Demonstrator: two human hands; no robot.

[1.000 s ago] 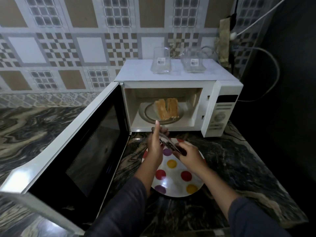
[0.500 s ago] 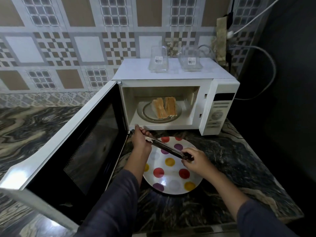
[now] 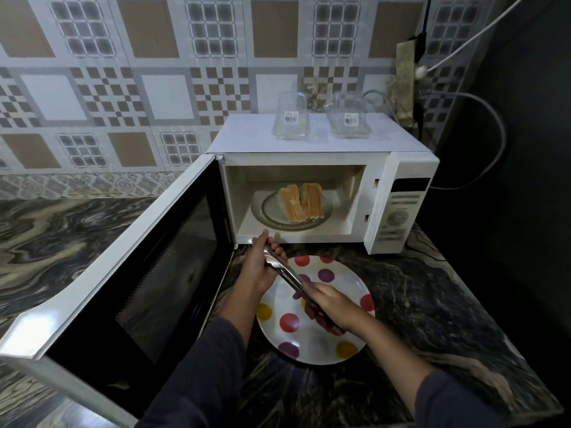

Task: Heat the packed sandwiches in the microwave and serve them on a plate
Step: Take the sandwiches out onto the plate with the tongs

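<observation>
Two sandwich halves [image 3: 301,202] stand side by side on the glass turntable [image 3: 268,211] inside the white microwave [image 3: 401,168], whose door [image 3: 129,273] hangs wide open to the left. A white plate with coloured dots [image 3: 309,344] lies on the counter in front of the microwave. Metal tongs [image 3: 285,270] stretch over the plate. My left hand [image 3: 258,267] grips their tip end near the microwave's lower edge. My right hand [image 3: 332,307] holds their handle end above the plate.
Two clear plastic containers [image 3: 290,123] [image 3: 349,120] with barcode labels sit on top of the microwave. Cables [image 3: 494,125] run down the dark wall at the right. The marbled counter [image 3: 432,304] ends close at the right and front.
Both hands with the tongs have stayed over the plate; my left hand slid down and left along the tongs' tip end. The view has shifted slightly.
</observation>
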